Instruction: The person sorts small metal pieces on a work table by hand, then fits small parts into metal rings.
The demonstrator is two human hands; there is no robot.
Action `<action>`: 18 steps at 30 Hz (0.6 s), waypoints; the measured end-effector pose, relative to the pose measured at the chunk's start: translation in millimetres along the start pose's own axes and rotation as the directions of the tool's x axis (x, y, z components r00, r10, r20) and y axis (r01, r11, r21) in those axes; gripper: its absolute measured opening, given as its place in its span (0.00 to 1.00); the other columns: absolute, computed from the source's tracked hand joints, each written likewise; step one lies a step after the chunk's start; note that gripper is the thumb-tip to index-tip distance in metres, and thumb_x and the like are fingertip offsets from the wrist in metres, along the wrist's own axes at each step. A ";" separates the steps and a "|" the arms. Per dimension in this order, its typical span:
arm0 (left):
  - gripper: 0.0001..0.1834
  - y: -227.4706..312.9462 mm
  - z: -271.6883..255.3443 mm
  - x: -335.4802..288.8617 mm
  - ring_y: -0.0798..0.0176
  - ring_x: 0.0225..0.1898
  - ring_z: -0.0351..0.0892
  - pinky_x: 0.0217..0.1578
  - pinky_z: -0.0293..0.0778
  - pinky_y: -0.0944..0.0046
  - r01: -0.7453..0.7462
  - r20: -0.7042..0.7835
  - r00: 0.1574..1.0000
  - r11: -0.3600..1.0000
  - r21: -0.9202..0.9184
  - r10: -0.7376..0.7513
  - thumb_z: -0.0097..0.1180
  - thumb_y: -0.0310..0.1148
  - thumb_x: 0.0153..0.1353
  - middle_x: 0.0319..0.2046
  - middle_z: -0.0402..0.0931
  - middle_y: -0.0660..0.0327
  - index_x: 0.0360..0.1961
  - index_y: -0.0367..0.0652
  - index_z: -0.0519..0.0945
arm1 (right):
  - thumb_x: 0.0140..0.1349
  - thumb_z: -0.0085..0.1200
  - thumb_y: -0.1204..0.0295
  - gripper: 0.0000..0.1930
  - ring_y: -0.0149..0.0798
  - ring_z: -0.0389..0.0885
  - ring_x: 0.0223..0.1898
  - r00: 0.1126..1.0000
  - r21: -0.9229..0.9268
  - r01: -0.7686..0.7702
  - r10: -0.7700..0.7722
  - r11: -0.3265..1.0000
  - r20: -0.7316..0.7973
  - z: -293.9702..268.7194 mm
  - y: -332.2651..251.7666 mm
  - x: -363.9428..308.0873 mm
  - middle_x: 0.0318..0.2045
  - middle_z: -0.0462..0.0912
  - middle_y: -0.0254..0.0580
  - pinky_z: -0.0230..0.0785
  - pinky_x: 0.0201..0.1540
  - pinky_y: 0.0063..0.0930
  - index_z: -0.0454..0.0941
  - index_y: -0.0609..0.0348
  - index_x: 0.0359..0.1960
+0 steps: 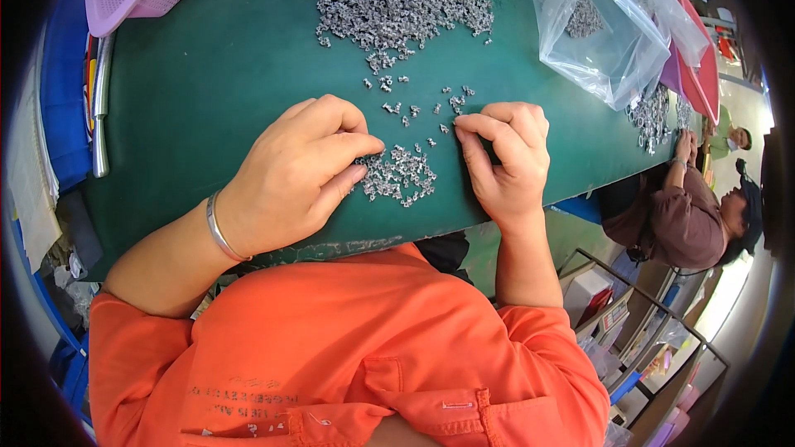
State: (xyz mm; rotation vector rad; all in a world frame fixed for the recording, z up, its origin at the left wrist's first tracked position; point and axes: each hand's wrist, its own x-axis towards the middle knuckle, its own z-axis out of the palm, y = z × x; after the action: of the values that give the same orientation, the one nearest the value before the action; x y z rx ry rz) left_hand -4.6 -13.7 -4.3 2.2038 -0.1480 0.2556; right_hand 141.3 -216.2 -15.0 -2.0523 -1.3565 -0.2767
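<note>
"Taking the small cluster (402, 175) of metal pieces as our clock's centre, where are our hands?"

"Our left hand (302, 161) sits at 9 o'clock, thumb and forefinger a little apart, their tips at the cluster's edge. Our right hand (509, 153) is at 3 o'clock, thumb and forefinger drawn close together; we cannot tell whether a piece is pinched between them."

"And the other pieces?"

"The large pile (406, 0) lies at 12 o'clock on the green desk (190, 108), well apart from the cluster. A few loose pieces (396, 108) are scattered between the two, some just beside our right fingertips."

"How do we handle them well?"

"We'd bring down only a few at a time, spread one layer deep, so we can see each one. We'd use light fingertips, since they look apt to skid or catch on each other."

"Any risk?"

"The desk's near edge, at 6 o'clock. A broad sweep towards us could carry pieces over it, so we'd make short, sideways strokes."
</note>
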 end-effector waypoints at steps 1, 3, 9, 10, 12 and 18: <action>0.14 -0.2 0.4 -0.5 0.55 0.35 0.73 0.38 0.69 0.62 -0.006 -0.008 1.000 1.000 0.008 0.006 0.60 0.18 0.46 0.34 0.72 0.56 0.37 0.36 0.78 | 0.43 0.63 0.78 0.10 0.37 0.71 0.28 1.000 0.000 0.000 0.000 1.000 -0.001 -1.9 0.3 -1.1 0.25 0.75 0.32 0.59 0.34 0.30 0.81 0.53 0.30; 0.14 0.5 0.8 -0.6 0.55 0.35 0.73 0.38 0.69 0.62 -0.010 -0.013 1.000 1.000 0.004 0.011 0.60 0.18 0.46 0.34 0.72 0.56 0.37 0.36 0.78 | 0.43 0.64 0.79 0.10 0.37 0.72 0.29 0.999 0.020 0.000 -0.001 1.000 0.035 -5.6 0.1 -2.9 0.26 0.76 0.32 0.59 0.35 0.29 0.80 0.54 0.28; 0.13 -1.1 2.7 -1.9 0.55 0.35 0.73 0.37 0.69 0.62 -0.014 -0.026 1.000 1.000 -0.011 0.013 0.59 0.18 0.46 0.34 0.72 0.56 0.36 0.37 0.78 | 0.45 0.60 0.85 0.09 0.39 0.75 0.31 0.971 0.164 -0.203 0.220 0.965 -0.093 -9.2 -5.0 -13.8 0.29 0.79 0.39 0.66 0.36 0.27 0.78 0.59 0.28; 0.13 -1.0 2.7 -2.1 0.55 0.35 0.73 0.37 0.69 0.62 -0.009 -0.022 1.000 1.000 -0.020 0.009 0.59 0.18 0.46 0.34 0.72 0.56 0.36 0.37 0.78 | 0.46 0.58 0.86 0.09 0.40 0.75 0.31 0.960 0.164 -0.239 0.258 0.957 -0.104 -9.6 -4.4 -16.3 0.28 0.79 0.41 0.68 0.35 0.28 0.77 0.61 0.28; 0.13 -1.2 2.6 -1.4 0.55 0.35 0.73 0.37 0.69 0.62 -0.015 -0.030 0.999 1.000 -0.017 0.015 0.59 0.18 0.46 0.34 0.72 0.57 0.36 0.37 0.78 | 0.46 0.58 0.86 0.09 0.40 0.75 0.31 0.964 0.159 -0.236 0.251 0.959 -0.084 -11.3 -6.2 -15.7 0.28 0.79 0.41 0.68 0.35 0.28 0.77 0.61 0.28; 0.12 -0.2 2.4 -1.5 0.55 0.35 0.72 0.37 0.69 0.62 -0.010 -0.041 0.999 1.000 -0.016 0.009 0.59 0.18 0.47 0.33 0.71 0.57 0.36 0.37 0.79 | 0.44 0.63 0.79 0.09 0.38 0.72 0.30 0.998 0.058 -0.056 0.054 0.997 0.043 -4.4 -6.2 -11.3 0.28 0.77 0.35 0.60 0.36 0.29 0.79 0.56 0.29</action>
State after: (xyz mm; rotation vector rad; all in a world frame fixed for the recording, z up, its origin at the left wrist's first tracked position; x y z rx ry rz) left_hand -5.7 -15.5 -6.2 2.1811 -0.1374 0.3039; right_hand 131.6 -225.7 -14.8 -2.0528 -1.3149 -0.1688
